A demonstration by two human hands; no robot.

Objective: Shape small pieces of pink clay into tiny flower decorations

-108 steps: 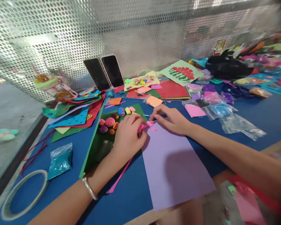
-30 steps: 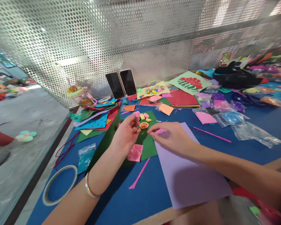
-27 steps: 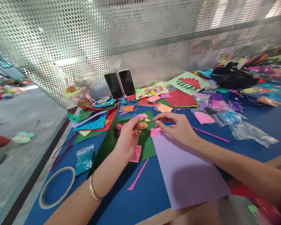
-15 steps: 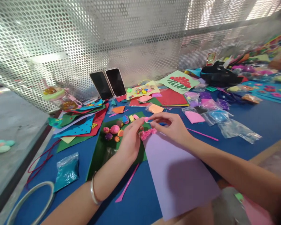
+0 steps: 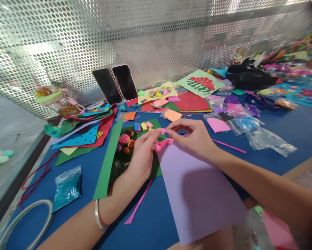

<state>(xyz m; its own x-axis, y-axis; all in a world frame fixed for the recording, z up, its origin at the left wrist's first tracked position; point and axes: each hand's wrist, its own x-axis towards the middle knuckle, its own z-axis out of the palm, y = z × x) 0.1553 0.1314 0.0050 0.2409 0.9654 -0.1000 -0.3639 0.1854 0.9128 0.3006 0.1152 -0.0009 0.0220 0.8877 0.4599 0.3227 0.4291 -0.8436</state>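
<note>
My left hand (image 5: 142,152) and my right hand (image 5: 194,136) meet above the top left corner of a lilac paper sheet (image 5: 197,191). Both pinch a small pink clay bit (image 5: 163,131) between their fingertips. A larger crumbly pink clay lump (image 5: 163,144) hangs or lies just below, at the sheet's corner, against my left fingers. Left of my hands, several small coloured clay shapes (image 5: 131,133) lie on a dark green sheet (image 5: 124,159). A silver bangle (image 5: 98,215) circles my left wrist.
Blue tabletop (image 5: 288,128) with a pink plastic tool (image 5: 137,205) near my left arm, another pink stick (image 5: 229,146) right. Two phones (image 5: 115,83) lean on the perforated metal wall. Coloured paper stacks (image 5: 80,132), plastic bags of clay (image 5: 239,121), a teal bag (image 5: 67,187), a tape ring (image 5: 23,222).
My hands came together from apart; both now pinch the small pink bit above the lilac sheet's corner. The pink lump went from the sheet's edge up to my left fingers. The view shifted.
</note>
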